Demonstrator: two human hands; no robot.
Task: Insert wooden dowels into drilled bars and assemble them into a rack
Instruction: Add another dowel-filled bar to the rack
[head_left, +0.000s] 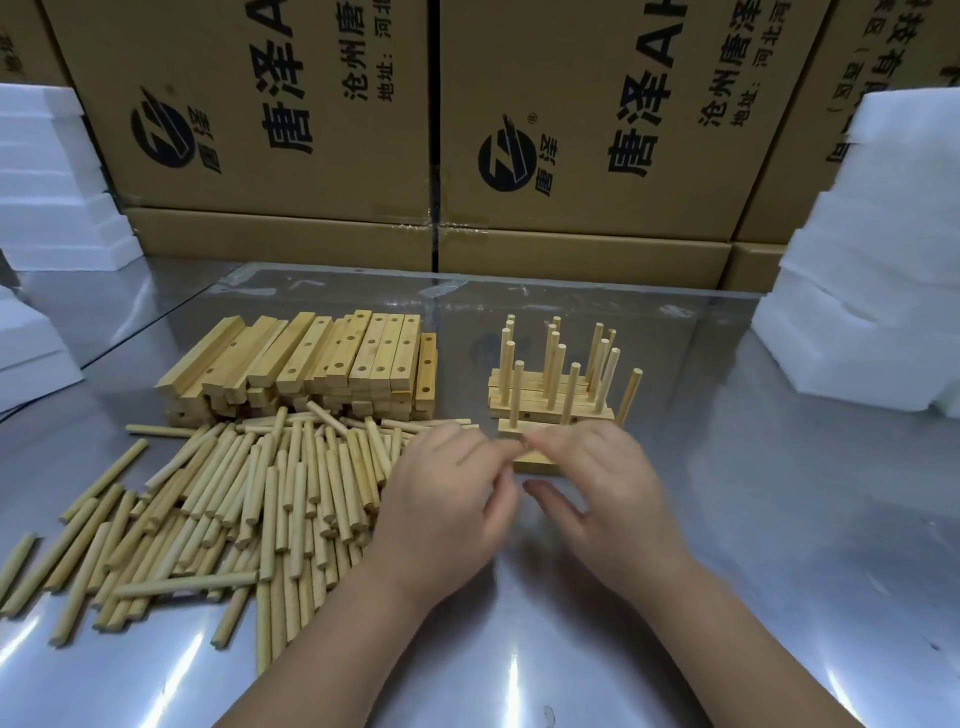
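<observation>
Right hand (597, 483) curls round 1 bar (537, 463) on the table (779, 519), likely steadying it, just before the finished bars (550, 402). Left hand (447, 488) adjoins it beside the loose dowels (234, 493). Its grip is blurred and cannot be told.

We see pale, matt wooden dowels (218, 499) and drilled bars (311, 358) of smooth light wood on a glossy, reflective metal surface (779, 519), with matt brown cardboard boxes (571, 130) and white foam blocks (872, 291) behind.
</observation>
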